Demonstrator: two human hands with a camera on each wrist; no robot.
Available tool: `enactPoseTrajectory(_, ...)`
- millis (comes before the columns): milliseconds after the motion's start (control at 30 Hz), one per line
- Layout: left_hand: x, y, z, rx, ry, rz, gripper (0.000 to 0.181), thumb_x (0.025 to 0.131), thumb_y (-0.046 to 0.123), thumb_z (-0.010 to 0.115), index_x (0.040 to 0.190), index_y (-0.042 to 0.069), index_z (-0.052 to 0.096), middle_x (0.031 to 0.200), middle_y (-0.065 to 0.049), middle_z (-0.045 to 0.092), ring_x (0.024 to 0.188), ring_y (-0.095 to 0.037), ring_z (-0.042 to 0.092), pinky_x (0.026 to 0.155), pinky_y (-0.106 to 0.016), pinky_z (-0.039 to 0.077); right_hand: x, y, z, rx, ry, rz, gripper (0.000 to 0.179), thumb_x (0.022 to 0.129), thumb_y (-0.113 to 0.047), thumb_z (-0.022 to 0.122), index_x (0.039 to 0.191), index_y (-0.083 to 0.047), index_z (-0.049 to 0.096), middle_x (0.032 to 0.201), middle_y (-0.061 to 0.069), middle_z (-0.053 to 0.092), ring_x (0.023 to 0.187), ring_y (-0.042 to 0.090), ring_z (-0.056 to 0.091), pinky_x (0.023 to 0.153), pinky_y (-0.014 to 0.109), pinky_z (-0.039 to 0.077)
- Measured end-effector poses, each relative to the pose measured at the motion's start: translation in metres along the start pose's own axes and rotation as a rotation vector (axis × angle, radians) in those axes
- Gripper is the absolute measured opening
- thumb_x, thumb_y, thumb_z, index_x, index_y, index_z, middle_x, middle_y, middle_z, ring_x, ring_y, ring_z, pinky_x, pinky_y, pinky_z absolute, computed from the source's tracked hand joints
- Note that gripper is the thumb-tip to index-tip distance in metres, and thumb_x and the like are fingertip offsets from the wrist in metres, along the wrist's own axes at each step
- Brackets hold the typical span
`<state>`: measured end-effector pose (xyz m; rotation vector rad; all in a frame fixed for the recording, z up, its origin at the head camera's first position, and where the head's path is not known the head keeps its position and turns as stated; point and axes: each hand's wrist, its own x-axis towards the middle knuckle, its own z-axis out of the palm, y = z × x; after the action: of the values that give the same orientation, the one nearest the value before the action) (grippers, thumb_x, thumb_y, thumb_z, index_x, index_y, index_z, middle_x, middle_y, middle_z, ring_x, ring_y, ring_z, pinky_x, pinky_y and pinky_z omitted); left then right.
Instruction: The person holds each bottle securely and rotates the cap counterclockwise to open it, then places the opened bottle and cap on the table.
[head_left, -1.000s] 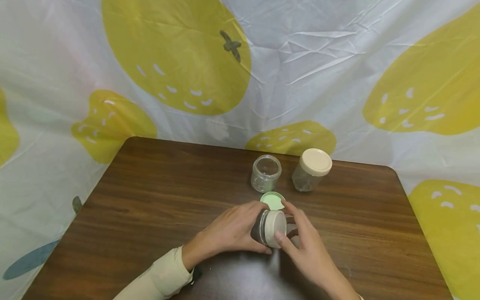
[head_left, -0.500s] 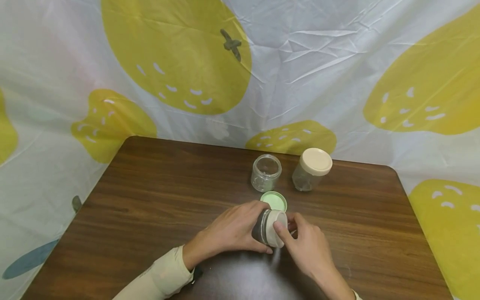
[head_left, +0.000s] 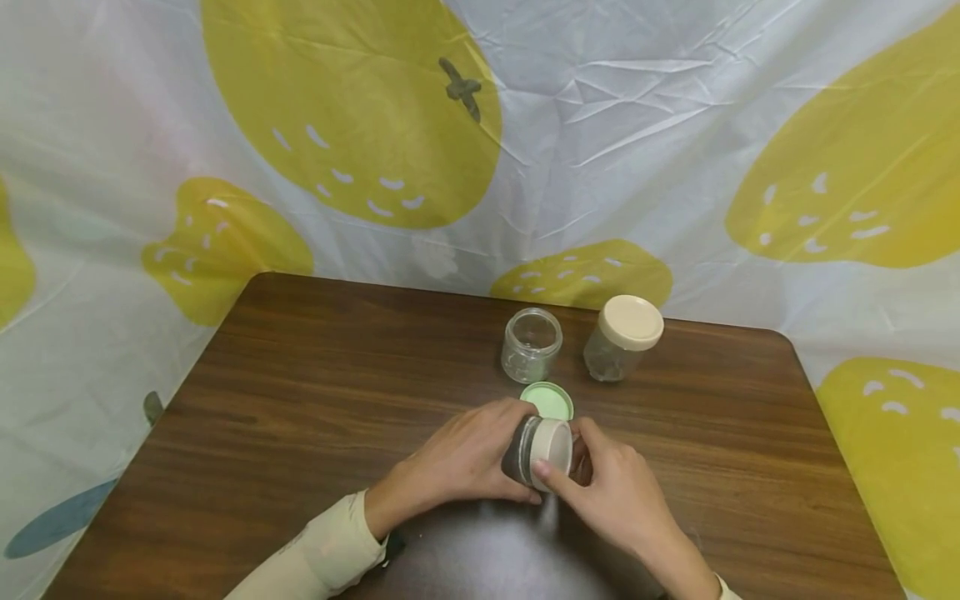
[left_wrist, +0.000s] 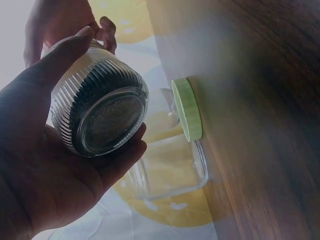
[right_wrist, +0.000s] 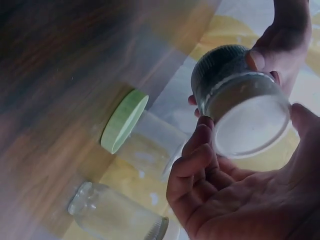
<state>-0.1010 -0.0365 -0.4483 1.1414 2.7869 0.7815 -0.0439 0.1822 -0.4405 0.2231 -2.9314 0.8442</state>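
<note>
My left hand (head_left: 468,454) grips a ribbed glass jar (left_wrist: 102,107) with dark contents, thumb on one side and fingers on the other. The jar is tilted on its side, base toward the left palm and its pale lid (head_left: 552,450) toward the right. On that lid, my right hand (head_left: 618,492) pinches the rim between thumb and fingertips; some of its fingers are hidden behind the lid in the head view. Just beyond the hands, a light green lid (head_left: 547,402) lies on the table with its hollow side up.
Behind the green lid stands a clear jar (head_left: 530,358) without a lid. To its right is a taller clear jar (head_left: 611,360) with a cream lid (head_left: 632,323). The brown wooden table (head_left: 337,375) ends at a fruit-patterned cloth (head_left: 525,167) behind.
The right hand's fingers have shifted around the pale lid, bending in and then taking hold again with the thumb farther left. The left hand and its jar stay almost still.
</note>
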Motion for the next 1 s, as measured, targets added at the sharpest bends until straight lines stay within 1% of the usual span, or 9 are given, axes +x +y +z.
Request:
enactPoseTrajectory(100,0.001,-0.001,0.0,0.004,0.01,0.0,0.088,0.066,0.06,0.094,0.135,0.02,0.056,0.122,0.005,0.068,0.104,-0.01,0.066,0.086,-0.031,0.059,0.0,0.005,-0.001,-0.013,0.024,-0.095,0.047,0.086,-0.055,0.083,0.117,-0.025,0.063,0.077,-0.012,0.063,0.068,0.002,0.057,0.062,0.022,0.043)
enactPoseTrajectory(200,0.001,-0.003,0.001,0.004,0.013,-0.006,0.087,0.067,0.06,0.094,0.135,0.02,0.057,0.122,0.005,0.068,0.104,-0.01,0.067,0.087,-0.031,0.059,-0.001,0.008,-0.002,-0.026,0.041,-0.145,0.055,0.085,-0.056,0.083,0.127,-0.028,0.062,0.087,-0.013,0.064,0.078,0.004,0.06,0.066,0.024,0.045)
enactPoseTrajectory(400,0.002,-0.006,0.0,0.007,0.028,-0.008,0.088,0.066,0.058,0.094,0.136,0.019,0.057,0.12,0.005,0.069,0.104,-0.009,0.066,0.089,-0.032,0.059,0.0,0.009,-0.004,-0.012,0.028,-0.176,0.069,0.085,-0.059,0.083,0.142,-0.034,0.055,0.101,-0.016,0.062,0.09,0.006,0.062,0.072,0.027,0.048)
enactPoseTrajectory(500,0.002,-0.009,0.0,0.019,0.044,0.004,0.088,0.066,0.059,0.094,0.135,0.018,0.057,0.119,0.006,0.069,0.104,-0.009,0.066,0.093,-0.032,0.058,0.001,0.009,-0.005,0.001,0.027,-0.212,0.074,0.085,-0.054,0.085,0.147,-0.032,0.052,0.107,-0.015,0.063,0.093,0.006,0.062,0.073,0.028,0.05)
enactPoseTrajectory(600,0.001,-0.012,0.0,0.027,0.055,0.004,0.091,0.066,0.061,0.093,0.137,0.018,0.057,0.123,0.005,0.07,0.108,-0.009,0.066,0.098,-0.033,0.056,0.003,0.009,-0.007,0.018,0.022,-0.24,0.078,0.084,-0.048,0.087,0.15,-0.03,0.05,0.113,-0.014,0.063,0.097,0.006,0.062,0.076,0.028,0.052)
enactPoseTrajectory(767,0.0,-0.017,-0.002,-0.006,0.052,-0.037,0.094,0.066,0.062,0.093,0.14,0.017,0.057,0.129,0.003,0.07,0.113,-0.012,0.068,0.099,-0.034,0.057,0.005,0.009,-0.007,0.043,0.016,-0.26,0.081,0.084,-0.042,0.088,0.153,-0.029,0.047,0.116,-0.013,0.062,0.099,0.008,0.063,0.078,0.028,0.055)
enactPoseTrajectory(867,0.0,-0.02,-0.002,-0.024,0.058,-0.054,0.094,0.065,0.06,0.095,0.139,0.016,0.058,0.129,0.003,0.07,0.113,-0.013,0.068,0.098,-0.035,0.058,0.006,0.009,-0.006,0.056,0.016,-0.268,0.083,0.085,-0.039,0.087,0.155,-0.026,0.045,0.119,-0.012,0.063,0.101,0.009,0.064,0.079,0.029,0.056)
enactPoseTrajectory(1000,0.001,-0.025,-0.003,-0.035,0.074,-0.07,0.093,0.064,0.057,0.097,0.139,0.016,0.059,0.129,0.003,0.07,0.116,-0.015,0.067,0.102,-0.036,0.056,0.008,0.011,-0.004,0.087,0.014,-0.266,0.086,0.086,-0.036,0.088,0.157,-0.023,0.042,0.125,-0.009,0.063,0.103,0.011,0.064,0.08,0.031,0.056)
